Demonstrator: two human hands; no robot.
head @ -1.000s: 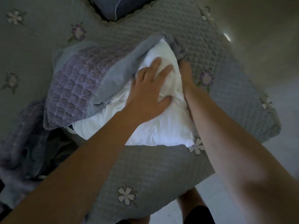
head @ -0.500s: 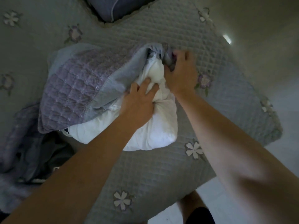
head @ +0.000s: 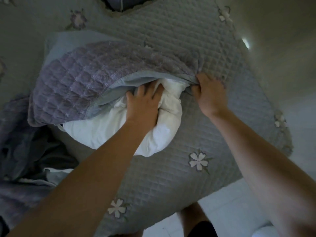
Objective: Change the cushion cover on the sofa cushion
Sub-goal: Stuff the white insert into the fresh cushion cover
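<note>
A white cushion insert [head: 106, 132] lies on the quilted grey sofa seat [head: 171, 182], its far half hidden inside a purple quilted cushion cover [head: 89, 77] with a pale blue edge. My left hand [head: 142, 104] presses into the bunched white insert at the cover's mouth, fingertips under the blue hem. My right hand [head: 211, 95] is shut on the right end of the cover's opening, holding the hem next to the insert's corner.
A second crumpled purple cover [head: 20, 151] lies in a heap at the left. A dark blue cushion [head: 126, 3] sits at the top edge. The sofa seat's front edge drops to a pale floor [head: 239, 207] at lower right, where my legs [head: 193, 219] show.
The cover's mouth has been pulled further right and toward me over the insert. My left hand went from flat on the insert to pushing its bunched corner in; my right hand gripped the hem.
</note>
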